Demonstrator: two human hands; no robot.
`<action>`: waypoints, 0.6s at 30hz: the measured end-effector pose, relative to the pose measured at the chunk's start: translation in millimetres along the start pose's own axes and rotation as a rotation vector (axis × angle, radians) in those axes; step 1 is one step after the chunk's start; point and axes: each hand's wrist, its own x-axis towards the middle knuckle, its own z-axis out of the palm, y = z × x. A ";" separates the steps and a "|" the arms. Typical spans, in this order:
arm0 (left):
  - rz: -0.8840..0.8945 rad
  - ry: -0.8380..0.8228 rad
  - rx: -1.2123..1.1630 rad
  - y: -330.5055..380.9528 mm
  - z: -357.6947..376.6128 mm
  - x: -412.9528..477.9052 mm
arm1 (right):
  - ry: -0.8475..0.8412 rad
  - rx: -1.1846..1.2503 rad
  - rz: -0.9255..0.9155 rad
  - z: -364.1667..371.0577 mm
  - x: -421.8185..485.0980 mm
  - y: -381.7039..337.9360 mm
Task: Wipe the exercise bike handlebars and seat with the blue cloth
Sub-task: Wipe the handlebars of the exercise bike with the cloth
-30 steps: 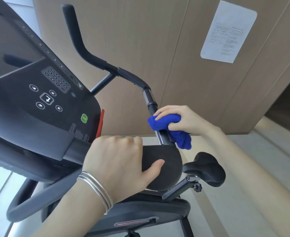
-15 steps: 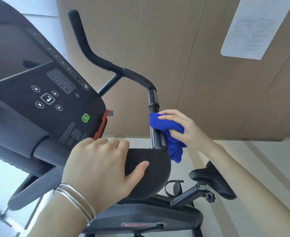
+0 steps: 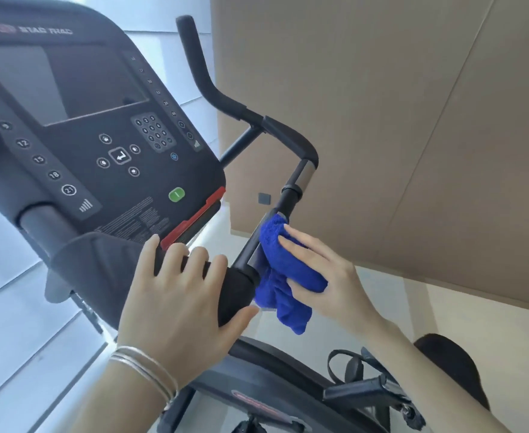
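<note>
The black handlebar (image 3: pixel 291 142) curves up from the centre to a raised end at the top. My right hand (image 3: pixel 328 276) presses the bunched blue cloth (image 3: pixel 283 270) against the lower straight part of the bar, fingers wrapped over the cloth. My left hand (image 3: pixel 178 295), with silver bangles on the wrist, grips the black padded armrest (image 3: pixel 100 270) just left of the cloth. The black seat (image 3: pixel 450 367) shows at the lower right, partly hidden behind my right forearm.
The bike's black console (image 3: pixel 100 126) with screen, keypad and green button fills the upper left. A brown panelled wall (image 3: pixel 397 120) stands behind. The bike frame, a pedal with strap (image 3: pixel 350 370) and the seat post lie below. Pale floor shows at the left.
The view has swung right and closer to the console. My right hand has slid the cloth down the bar toward the armrest. My left hand stays on the armrest.
</note>
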 end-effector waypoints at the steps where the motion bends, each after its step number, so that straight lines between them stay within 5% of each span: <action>1: -0.025 -0.008 0.014 4.8 -0.4 0.7 | 0.008 -0.005 -0.019 -1.3 -1.2 3.9; 9: -0.088 -0.029 0.078 17.4 -4.8 -0.1 | 0.236 0.178 0.150 12.2 6.3 7.6; 14: -0.093 -0.013 0.103 18.5 -6.0 -1.3 | 0.095 0.121 0.003 6.3 -23.6 -5.3; 18: -0.076 -0.035 0.104 19.4 -8.5 -3.3 | -0.019 0.085 0.131 -4.6 -35.0 2.3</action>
